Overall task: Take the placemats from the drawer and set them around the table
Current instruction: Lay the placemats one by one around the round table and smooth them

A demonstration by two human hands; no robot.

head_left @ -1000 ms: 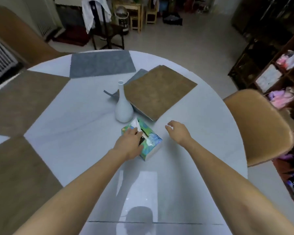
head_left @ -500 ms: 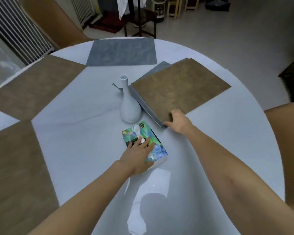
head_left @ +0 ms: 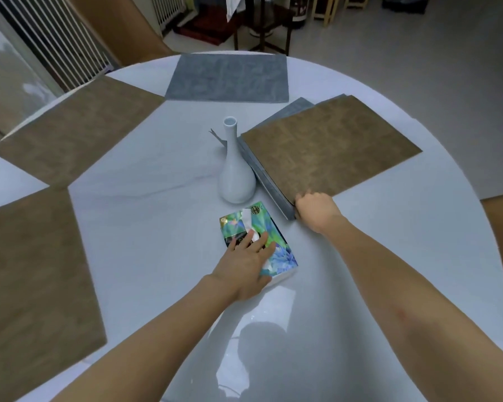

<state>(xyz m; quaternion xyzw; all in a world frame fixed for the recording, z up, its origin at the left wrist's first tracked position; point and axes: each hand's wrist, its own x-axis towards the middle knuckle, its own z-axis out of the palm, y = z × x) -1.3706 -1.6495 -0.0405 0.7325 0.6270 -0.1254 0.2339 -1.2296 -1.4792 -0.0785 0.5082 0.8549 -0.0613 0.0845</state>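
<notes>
Here, both hands are working at the white desk (head_left: 145, 227).
The right hand (head_left: 317, 210) is gripping the near corner of the placemat stack (head_left: 328, 149) — fingers apparently curled under the edge — beside the vase (head_left: 236, 175), while the left hand (head_left: 244, 268) is lying flat, fingers straight, on the tissue box (head_left: 276, 250).

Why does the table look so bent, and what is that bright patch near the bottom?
Head view: the wide-angle lens bows the table rim and stretches the forearms; the bright patch is glare on the glossy top, with a dark reflection in it, below the left hand resting on the tissue box; overall light is dim and bluish.
</notes>
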